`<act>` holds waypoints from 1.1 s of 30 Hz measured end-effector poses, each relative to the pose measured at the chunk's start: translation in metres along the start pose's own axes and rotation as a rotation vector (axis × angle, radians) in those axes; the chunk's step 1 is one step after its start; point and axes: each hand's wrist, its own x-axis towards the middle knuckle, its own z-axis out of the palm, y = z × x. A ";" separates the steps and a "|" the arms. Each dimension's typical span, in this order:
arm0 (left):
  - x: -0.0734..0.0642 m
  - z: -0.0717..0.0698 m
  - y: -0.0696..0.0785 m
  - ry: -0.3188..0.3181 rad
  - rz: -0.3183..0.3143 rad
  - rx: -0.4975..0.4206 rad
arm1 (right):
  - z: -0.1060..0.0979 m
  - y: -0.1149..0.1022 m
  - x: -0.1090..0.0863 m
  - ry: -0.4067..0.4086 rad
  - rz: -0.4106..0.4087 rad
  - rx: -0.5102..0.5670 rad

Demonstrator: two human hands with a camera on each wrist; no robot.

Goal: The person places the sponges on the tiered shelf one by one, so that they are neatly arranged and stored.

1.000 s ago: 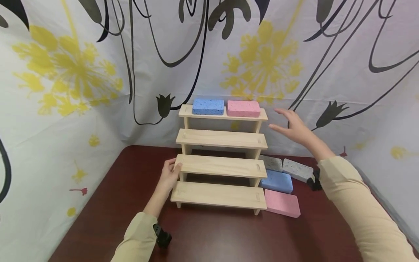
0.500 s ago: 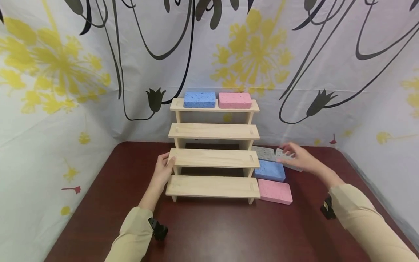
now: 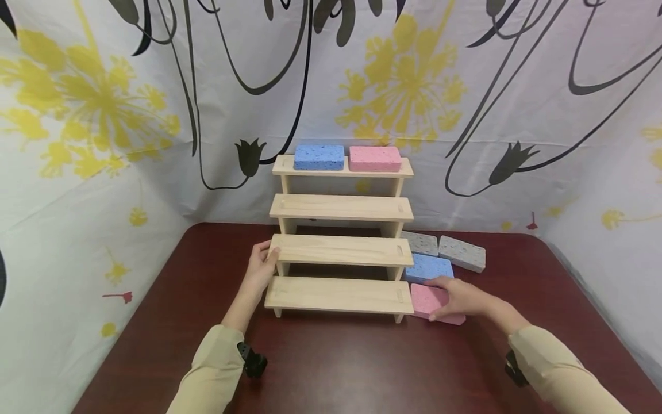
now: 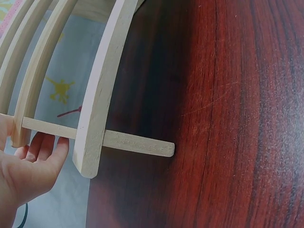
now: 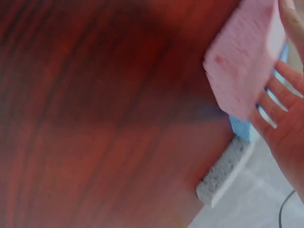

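A light wooden stepped rack [image 3: 338, 293] with several tiers stands on the table. My left hand [image 3: 257, 269] grips the left end of its second tier from the bottom. In the left wrist view, the fingers [image 4: 58, 151] curl beneath that tier beside the side support. My right hand [image 3: 462, 300] spans a pink sponge [image 3: 426, 298] at the rack's lower right, thumb on the near edge and fingers on the far edge. The right wrist view shows this pink sponge [image 5: 240, 61] between thumb and fingers. Behind it lies a blue sponge [image 3: 428, 267], partly overlapped by the fingertips.
Two grey sponges [image 3: 462, 253] lie farther back, right of the rack. On the top tier, another blue sponge [image 3: 319, 157] sits left of another pink sponge [image 3: 374, 158]. Patterned white cloth [image 3: 207, 103] hangs behind and beside the dark red table [image 3: 331, 362].
My right hand has come down from beside the top tier, past the grey sponges, to the pink sponge on the table. The left hand keeps its grip on the rack.
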 end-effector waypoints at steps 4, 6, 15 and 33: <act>0.000 0.002 0.000 -0.005 0.006 0.001 | 0.006 -0.002 -0.004 -0.024 0.024 -0.027; 0.000 0.003 0.000 -0.010 0.011 0.003 | 0.004 -0.003 -0.005 -0.019 0.024 -0.033; 0.000 0.002 0.001 -0.017 0.014 0.021 | -0.028 -0.004 -0.009 0.010 0.068 0.000; 0.000 -0.001 0.000 -0.020 0.021 0.011 | -0.105 -0.030 0.003 0.256 0.040 0.015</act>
